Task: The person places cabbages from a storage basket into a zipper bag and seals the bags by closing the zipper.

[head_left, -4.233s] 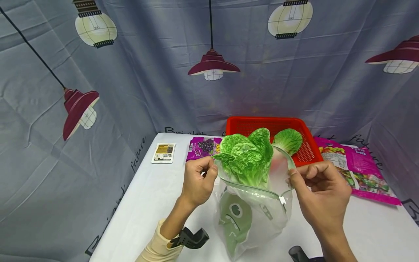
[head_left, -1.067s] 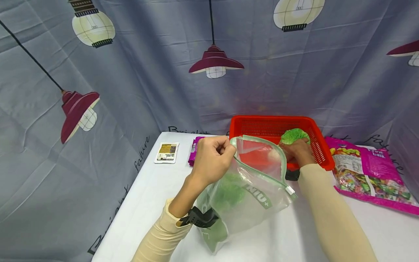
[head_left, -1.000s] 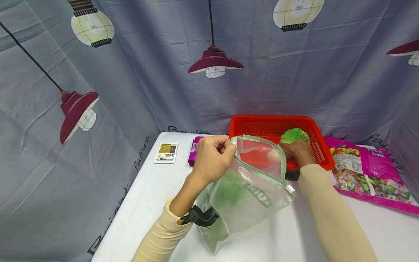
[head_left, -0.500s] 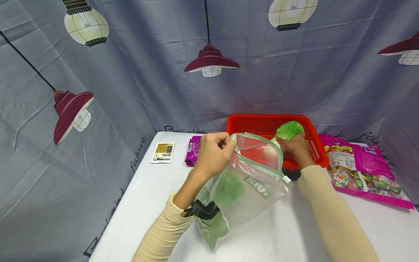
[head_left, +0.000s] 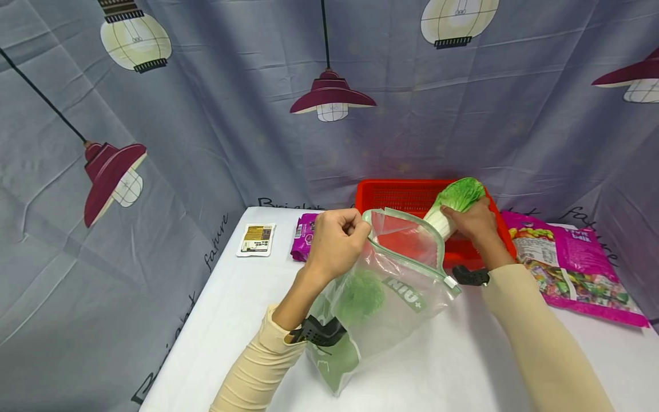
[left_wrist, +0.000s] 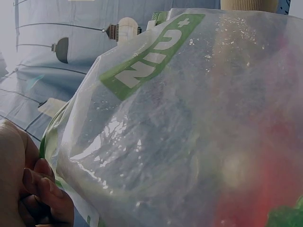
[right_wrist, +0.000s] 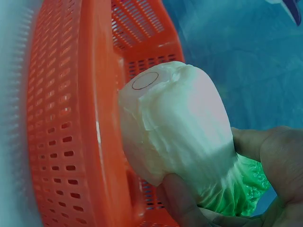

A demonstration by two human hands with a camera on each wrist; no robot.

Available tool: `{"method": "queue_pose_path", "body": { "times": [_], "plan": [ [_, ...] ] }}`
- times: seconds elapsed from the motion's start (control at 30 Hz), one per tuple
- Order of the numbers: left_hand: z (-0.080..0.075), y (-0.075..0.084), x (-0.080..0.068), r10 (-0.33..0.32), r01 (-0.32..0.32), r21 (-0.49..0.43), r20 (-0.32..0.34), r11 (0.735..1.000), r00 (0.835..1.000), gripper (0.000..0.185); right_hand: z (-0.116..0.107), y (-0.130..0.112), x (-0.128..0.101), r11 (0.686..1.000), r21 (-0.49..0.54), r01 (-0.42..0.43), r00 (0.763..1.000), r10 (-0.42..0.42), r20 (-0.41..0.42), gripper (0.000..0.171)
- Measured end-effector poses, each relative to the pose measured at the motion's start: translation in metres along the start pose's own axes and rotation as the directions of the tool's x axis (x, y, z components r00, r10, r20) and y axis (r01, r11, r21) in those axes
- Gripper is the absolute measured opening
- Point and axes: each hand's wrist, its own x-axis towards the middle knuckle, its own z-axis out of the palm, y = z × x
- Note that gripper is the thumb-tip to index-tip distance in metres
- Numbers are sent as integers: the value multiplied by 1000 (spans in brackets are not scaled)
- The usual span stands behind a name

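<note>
My left hand (head_left: 336,243) pinches the green rim of a translucent zip bag (head_left: 396,320), holding its mouth spread above the table. Through the bag's wall shows a green leafy head (head_left: 360,296) low inside. The left wrist view has the fingers (left_wrist: 47,189) at the bag's edge, beside its green printed label (left_wrist: 151,59). My right hand (head_left: 471,220) grips a napa cabbage (head_left: 455,200) over the red basket (head_left: 417,187). In the right wrist view the cabbage's white base (right_wrist: 180,118) points away from the palm, with thumb and fingers around its leafy part.
A pink printed packet (head_left: 576,269) lies right of the basket. Left of the bag are a purple packet (head_left: 304,237), partly behind my left hand, and a small white sachet (head_left: 256,240). Grey curtains (head_left: 247,126) close in the white table (head_left: 216,343).
The leafy head that stood out of the bag's mouth now sits inside it. My right hand left the bag's rim, reached into the basket and lifted the other cabbage.
</note>
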Motion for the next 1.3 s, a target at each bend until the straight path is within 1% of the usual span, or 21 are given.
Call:
{"method": "queue_pose_path", "body": {
  "times": [0.1,0.23,0.47,0.6,0.7,0.9,1.03,1.3],
  "plan": [
    [0,-1,-1,-8,8,0,-5,1000,1000,27,-6,-1,-3,1000,6,18,1000,-18,-3,104],
    [-1,-2,-2,-16,16,10,-14,1000,1000,27,-14,-4,-8,998,49,43,999,-43,-3,106],
    [-2,-2,-2,-23,23,-1,-15,1000,1000,26,-23,-13,-18,983,164,80,997,-81,4,110],
    [-2,-1,-2,-20,20,3,-18,1000,1000,26,-31,-21,-26,982,152,109,994,-108,-10,110],
    [-2,-1,-2,-19,19,3,-12,1000,1000,26,-37,-26,-32,986,121,118,993,-116,-27,110],
    [-2,-1,-3,-21,21,3,-5,1000,1000,27,-46,-37,-42,983,115,145,988,-139,-59,112],
    [-3,-1,-3,-19,19,-5,1,1000,1000,27,-51,-42,-50,978,112,175,982,-165,-91,112],
    [-2,0,-3,-14,14,-5,0,1000,1000,27,-63,-53,-63,968,71,241,962,-228,-148,109]
  ]
}}
